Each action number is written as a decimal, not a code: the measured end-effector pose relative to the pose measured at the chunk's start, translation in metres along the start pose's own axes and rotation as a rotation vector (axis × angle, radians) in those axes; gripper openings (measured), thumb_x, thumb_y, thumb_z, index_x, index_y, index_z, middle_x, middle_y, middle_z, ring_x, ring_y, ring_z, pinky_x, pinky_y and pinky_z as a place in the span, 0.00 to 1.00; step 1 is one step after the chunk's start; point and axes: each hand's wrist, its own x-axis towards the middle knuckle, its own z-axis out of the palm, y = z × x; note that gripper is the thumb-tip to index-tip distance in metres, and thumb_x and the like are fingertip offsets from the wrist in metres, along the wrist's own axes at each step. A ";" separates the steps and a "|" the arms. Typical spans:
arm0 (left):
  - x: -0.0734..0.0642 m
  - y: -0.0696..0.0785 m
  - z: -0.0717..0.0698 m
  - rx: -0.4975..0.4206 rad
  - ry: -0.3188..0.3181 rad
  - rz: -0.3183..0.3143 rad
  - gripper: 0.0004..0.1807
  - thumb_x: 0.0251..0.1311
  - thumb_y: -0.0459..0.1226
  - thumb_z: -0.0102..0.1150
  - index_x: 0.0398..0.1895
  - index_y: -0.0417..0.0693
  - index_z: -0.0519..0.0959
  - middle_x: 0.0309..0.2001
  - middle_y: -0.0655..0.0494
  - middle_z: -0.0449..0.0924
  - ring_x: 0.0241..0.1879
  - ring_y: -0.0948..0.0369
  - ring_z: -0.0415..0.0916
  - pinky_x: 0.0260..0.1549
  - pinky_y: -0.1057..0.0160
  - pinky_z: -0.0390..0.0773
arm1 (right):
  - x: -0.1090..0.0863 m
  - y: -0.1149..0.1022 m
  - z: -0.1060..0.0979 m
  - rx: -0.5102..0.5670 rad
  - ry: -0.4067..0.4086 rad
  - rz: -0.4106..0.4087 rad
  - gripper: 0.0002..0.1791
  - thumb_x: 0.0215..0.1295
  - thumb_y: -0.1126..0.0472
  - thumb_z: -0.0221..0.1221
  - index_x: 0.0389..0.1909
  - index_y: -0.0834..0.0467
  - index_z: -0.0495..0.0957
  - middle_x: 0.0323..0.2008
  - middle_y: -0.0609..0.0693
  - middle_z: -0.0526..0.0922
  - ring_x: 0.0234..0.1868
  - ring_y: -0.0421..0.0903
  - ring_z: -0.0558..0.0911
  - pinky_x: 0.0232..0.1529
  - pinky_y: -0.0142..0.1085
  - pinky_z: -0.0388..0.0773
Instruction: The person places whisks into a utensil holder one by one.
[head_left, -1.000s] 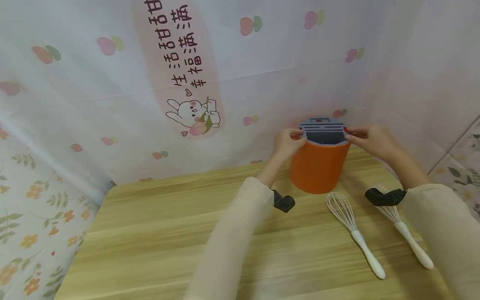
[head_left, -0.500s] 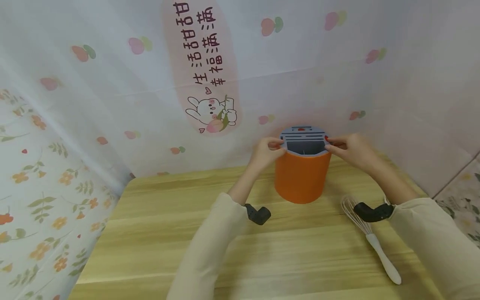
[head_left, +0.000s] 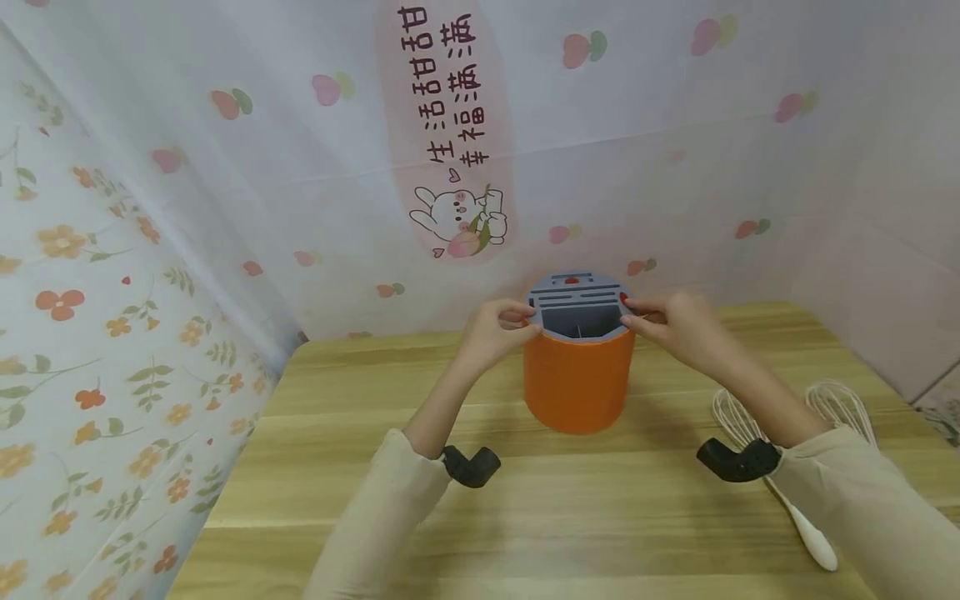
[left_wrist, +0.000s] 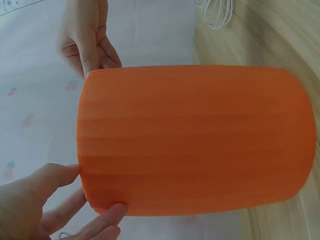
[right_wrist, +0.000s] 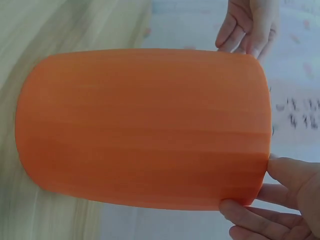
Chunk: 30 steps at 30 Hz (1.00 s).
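Observation:
An orange knife holder (head_left: 577, 383) stands upright on the wooden table near the back curtain. Its grey top (head_left: 577, 292) has several narrow slots and one large opening at the front. With thumb and fingertips my left hand (head_left: 487, 336) grips the top rim on the left side. Opposite it, my right hand (head_left: 678, 327) pinches the rim on the right, a red-tipped finger by the slots. Both wrist views show the holder's orange wall (left_wrist: 195, 140) from the side, with fingers at its top edge. The holder's far side is hidden.
A white-handled whisk (head_left: 813, 533) lies right of the holder, partly behind the right forearm. Another whisk's wire loops (head_left: 843, 408) show farther right, its handle hidden by the sleeve. A printed curtain (head_left: 637, 167) hangs behind the table (head_left: 360, 450).
Both hands have moved the knife holder leftward along the table and a little toward the front, away from the whisks. Their hold on its rim looks the same. The head view has shifted left.

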 end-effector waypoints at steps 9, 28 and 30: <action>-0.045 0.000 -0.020 -0.004 -0.053 -0.003 0.13 0.52 0.35 0.65 0.42 0.42 0.81 0.39 0.49 0.78 0.39 0.54 0.79 0.37 0.59 0.79 | -0.025 -0.029 0.012 0.010 -0.017 -0.040 0.22 0.61 0.59 0.59 0.52 0.68 0.75 0.44 0.63 0.80 0.39 0.53 0.82 0.33 0.41 0.79; -0.119 0.011 -0.028 0.063 -0.062 -0.022 0.11 0.50 0.38 0.67 0.38 0.52 0.79 0.38 0.57 0.77 0.34 0.64 0.79 0.31 0.62 0.78 | -0.077 -0.065 0.015 0.006 0.001 -0.118 0.18 0.57 0.56 0.63 0.46 0.62 0.80 0.41 0.53 0.82 0.35 0.43 0.83 0.31 0.38 0.80; -0.125 0.012 -0.027 0.064 -0.063 -0.016 0.11 0.50 0.38 0.66 0.38 0.51 0.79 0.38 0.57 0.75 0.34 0.64 0.79 0.31 0.63 0.78 | -0.082 -0.067 0.015 -0.005 0.009 -0.137 0.18 0.56 0.56 0.63 0.45 0.61 0.80 0.40 0.52 0.83 0.34 0.42 0.83 0.30 0.36 0.79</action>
